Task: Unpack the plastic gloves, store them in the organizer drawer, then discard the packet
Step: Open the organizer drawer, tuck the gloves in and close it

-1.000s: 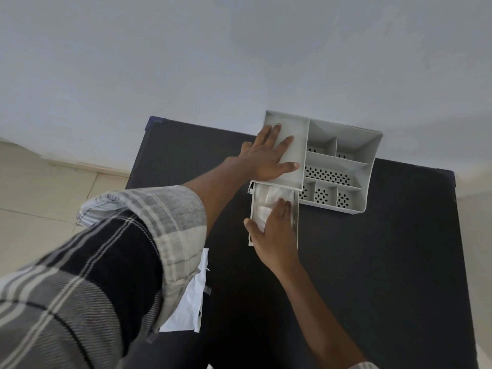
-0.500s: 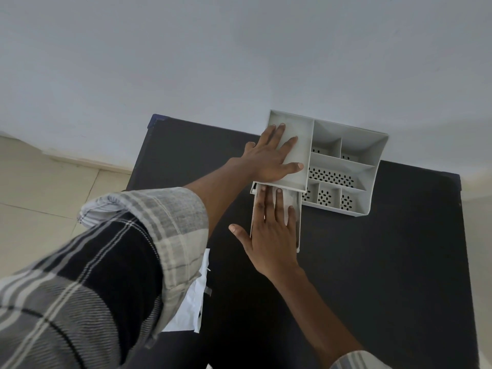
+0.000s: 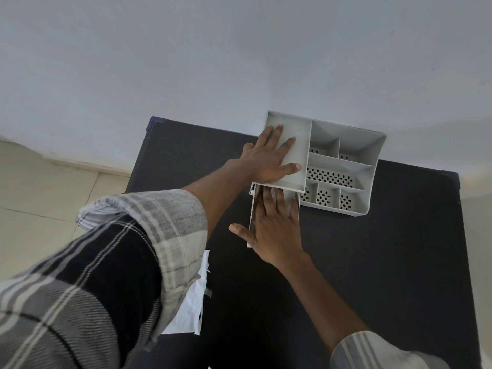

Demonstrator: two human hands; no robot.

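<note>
A grey plastic organizer [image 3: 346, 145] with several compartments stands at the far edge of the black table [image 3: 386, 262]. Its drawer [image 3: 251, 209] is pulled out toward me on the left side. My left hand [image 3: 269, 158] lies flat on the organizer's solid left top, fingers spread. My right hand [image 3: 274, 230] lies flat inside the drawer, fingers reaching under the organizer's front edge and thumb out to the left. A bit of the clear plastic gloves [image 3: 273, 194] shows between those fingers; the rest is hidden. The white packet [image 3: 191, 302] lies on the table, partly under my left sleeve.
The table stands against a pale wall, with a tiled floor to its left. My checked left sleeve covers the table's near left part. Bare black tabletop stretches to the right of my right arm.
My right hand went from curled over the gloves to flat and stretched, sliding deeper into the drawer. My left hand stayed on the organizer's top.
</note>
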